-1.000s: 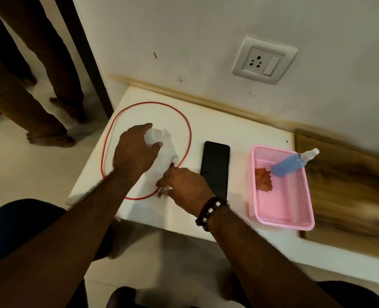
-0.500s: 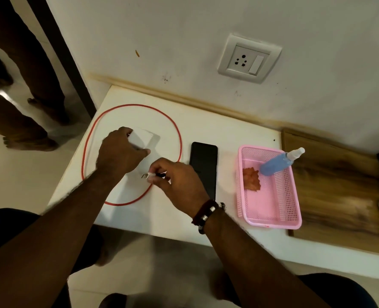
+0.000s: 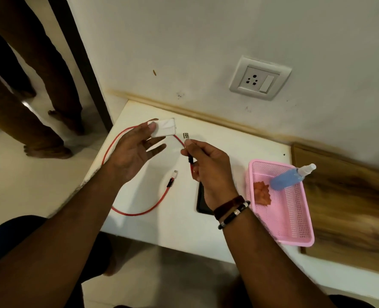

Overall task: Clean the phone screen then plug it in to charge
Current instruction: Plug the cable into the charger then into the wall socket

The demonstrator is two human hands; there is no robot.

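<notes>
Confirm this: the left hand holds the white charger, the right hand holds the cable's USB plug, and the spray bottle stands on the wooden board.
Not quite. The head view shows the spray bottle lying tilted in the pink basket, not standing on the wooden board. The rest holds: left hand on charger, right hand on USB plug.

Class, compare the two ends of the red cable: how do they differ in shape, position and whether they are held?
The USB plug is wide, metal and rectangular; the small connector is slimmer and whitish. The USB plug is raised in the right hand, pointing toward the white adapter in the left hand; the small connector lies free on the table. Both have a black collar and belong to the same red cable.
</notes>
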